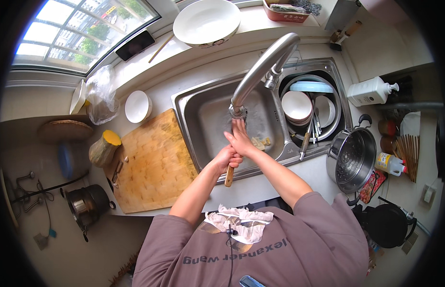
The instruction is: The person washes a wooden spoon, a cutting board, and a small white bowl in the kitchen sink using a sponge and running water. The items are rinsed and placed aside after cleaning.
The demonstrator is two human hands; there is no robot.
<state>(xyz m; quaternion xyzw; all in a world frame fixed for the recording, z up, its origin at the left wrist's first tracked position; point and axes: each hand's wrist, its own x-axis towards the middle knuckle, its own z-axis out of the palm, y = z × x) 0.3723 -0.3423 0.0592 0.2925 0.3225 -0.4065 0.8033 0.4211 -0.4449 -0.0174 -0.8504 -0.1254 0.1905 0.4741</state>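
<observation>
My left hand (228, 159) is closed around the wooden handle (229, 176) of a tool over the near edge of the steel sink (204, 118); the handle's end points towards me. The rest of that tool is hidden by my hands, so its kind cannot be told. Just beyond, my right hand (240, 138) reaches under the spout of the curved metal faucet (260, 70), fingers stretched out and thumb spread over the left hand. Whether its palm touches the tool is hidden. Pale yellowish scraps (260, 142) lie in the basin to the right of my hands.
Left of the sink lies a wooden cutting board (154, 165) with a cut squash (104, 149) at its edge. A white bowl (138, 106) stands behind it. Bowls (297, 107) and utensils fill the right basin. A steamer pot (353, 158) stands right; a large white bowl (207, 23) sits on the sill.
</observation>
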